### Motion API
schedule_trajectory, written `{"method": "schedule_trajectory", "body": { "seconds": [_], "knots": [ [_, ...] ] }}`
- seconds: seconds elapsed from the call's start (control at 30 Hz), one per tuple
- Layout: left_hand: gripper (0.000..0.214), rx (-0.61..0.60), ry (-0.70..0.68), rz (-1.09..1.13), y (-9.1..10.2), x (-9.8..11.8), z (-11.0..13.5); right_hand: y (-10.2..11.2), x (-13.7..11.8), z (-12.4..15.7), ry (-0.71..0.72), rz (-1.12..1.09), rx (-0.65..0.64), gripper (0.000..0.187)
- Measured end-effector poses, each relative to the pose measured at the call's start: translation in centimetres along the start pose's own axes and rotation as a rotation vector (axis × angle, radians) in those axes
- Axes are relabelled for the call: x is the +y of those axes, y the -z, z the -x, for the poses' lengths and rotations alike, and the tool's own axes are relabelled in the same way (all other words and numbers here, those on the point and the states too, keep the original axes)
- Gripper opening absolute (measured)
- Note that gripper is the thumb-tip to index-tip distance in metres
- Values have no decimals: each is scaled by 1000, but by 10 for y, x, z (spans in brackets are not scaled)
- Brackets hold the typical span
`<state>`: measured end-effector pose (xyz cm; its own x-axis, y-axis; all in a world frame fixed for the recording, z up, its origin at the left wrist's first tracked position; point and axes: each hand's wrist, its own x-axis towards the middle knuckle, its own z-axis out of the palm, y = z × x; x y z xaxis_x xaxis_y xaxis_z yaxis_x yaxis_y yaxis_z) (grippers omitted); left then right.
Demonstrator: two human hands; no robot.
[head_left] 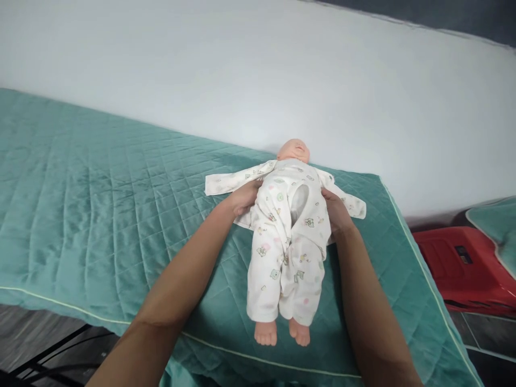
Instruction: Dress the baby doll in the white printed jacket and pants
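Observation:
A baby doll (293,151) lies on its back on a green quilted bed cover (113,215), head toward the wall and bare feet toward me. It has on white baby trousers (266,258) with small printed animals, pulled high over its chest and split at the crotch. A matching white top (237,180) is spread under it, its sleeves stretched out to both sides. My left hand (245,196) is closed on the trousers at the doll's left-hand side in view. On the opposite side my right hand (335,208) grips them too. Fabric partly covers the fingertips of both hands.
A white wall (226,70) rises behind the bed's far edge. To the right, beyond the bed's end, stands a red plastic chair or stool (463,263) with green cloth (494,226) near it. Dark metal bars (48,352) show at lower left above the floor.

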<state>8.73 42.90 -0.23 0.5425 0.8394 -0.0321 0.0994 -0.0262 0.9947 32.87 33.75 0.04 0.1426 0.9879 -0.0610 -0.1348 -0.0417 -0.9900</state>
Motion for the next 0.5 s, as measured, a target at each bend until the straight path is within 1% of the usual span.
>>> {"method": "schedule_trajectory", "body": {
  "seconds": [0.1, 0.2, 0.3, 0.37, 0.43, 0.5],
  "knots": [
    [23, -63, 152, 319, -2, -5, -4, 3, 2, -1, -2, -7, 2, 30],
    [29, -57, 197, 439, 2, -10, -8, 5, 5, 0, 0, 16, -22, 30],
    [32, -81, 175, 464, 4, -12, -8, 6, 6, 0, 7, 53, -54, 33],
    [33, -101, 146, 441, 4, -12, -7, 7, 5, 0, 7, 71, -70, 37],
    [32, -111, 98, 377, 3, -11, -5, 9, 5, -1, -5, 76, -84, 38],
    [31, -120, 18, 281, 3, -9, -2, 11, 5, -2, -30, 77, -96, 35]
  ]
}}
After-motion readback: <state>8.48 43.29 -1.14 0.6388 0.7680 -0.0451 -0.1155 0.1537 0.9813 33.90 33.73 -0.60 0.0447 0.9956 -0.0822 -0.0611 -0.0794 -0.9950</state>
